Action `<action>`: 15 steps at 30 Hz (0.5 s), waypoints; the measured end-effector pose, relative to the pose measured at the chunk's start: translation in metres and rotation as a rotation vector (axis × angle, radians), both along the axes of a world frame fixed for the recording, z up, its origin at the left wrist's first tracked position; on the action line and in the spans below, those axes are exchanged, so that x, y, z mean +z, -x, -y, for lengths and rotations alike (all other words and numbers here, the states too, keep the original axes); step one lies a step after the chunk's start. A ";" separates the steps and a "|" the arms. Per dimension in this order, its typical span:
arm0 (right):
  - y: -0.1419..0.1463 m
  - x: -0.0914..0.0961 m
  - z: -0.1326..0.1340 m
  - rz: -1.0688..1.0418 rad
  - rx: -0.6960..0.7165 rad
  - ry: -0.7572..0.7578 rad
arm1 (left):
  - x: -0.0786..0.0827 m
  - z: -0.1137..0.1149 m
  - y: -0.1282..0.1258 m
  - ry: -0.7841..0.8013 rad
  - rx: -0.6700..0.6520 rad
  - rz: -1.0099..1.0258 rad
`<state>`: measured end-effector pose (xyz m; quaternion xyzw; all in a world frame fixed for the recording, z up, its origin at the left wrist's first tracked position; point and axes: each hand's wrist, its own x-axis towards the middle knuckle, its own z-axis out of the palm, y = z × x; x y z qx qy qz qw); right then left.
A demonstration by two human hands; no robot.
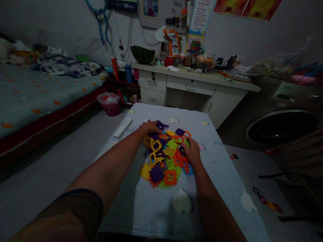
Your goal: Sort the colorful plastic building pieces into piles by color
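Note:
A heap of toothed plastic building pieces in purple, yellow, orange, green and blue [171, 144] lies on the cloth-covered table [214, 181]. At the heap's far left edge is my left hand [151, 126], its fingers apart and touching the pieces beside a purple piece [162, 125]. My right hand [193, 150] rests against the right side, fingers apart, near orange and green pieces. Neither hand visibly lifts a piece. Nearest me in the heap are a purple piece [156, 173] and an orange square piece [170, 177].
A long white box [122, 128] lies at the table's left edge. Beyond stand a white desk [153, 80] with clutter and a pink bin [109, 103]. A bed [50, 90] is on the left, a washing machine [282, 111] on the right. Linked shapes [267, 200] lie on the floor.

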<state>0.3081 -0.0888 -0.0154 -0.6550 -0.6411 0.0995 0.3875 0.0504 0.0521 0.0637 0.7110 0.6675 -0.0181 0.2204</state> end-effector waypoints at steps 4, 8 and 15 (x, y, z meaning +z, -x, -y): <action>0.000 0.000 -0.001 0.020 0.003 0.001 | -0.001 0.011 -0.010 -0.084 -0.141 0.010; 0.000 -0.001 -0.001 0.035 0.005 0.009 | 0.009 0.030 -0.016 -0.140 -0.266 0.103; 0.000 -0.001 0.000 0.030 0.009 -0.008 | 0.016 0.076 -0.025 -0.372 -0.451 0.338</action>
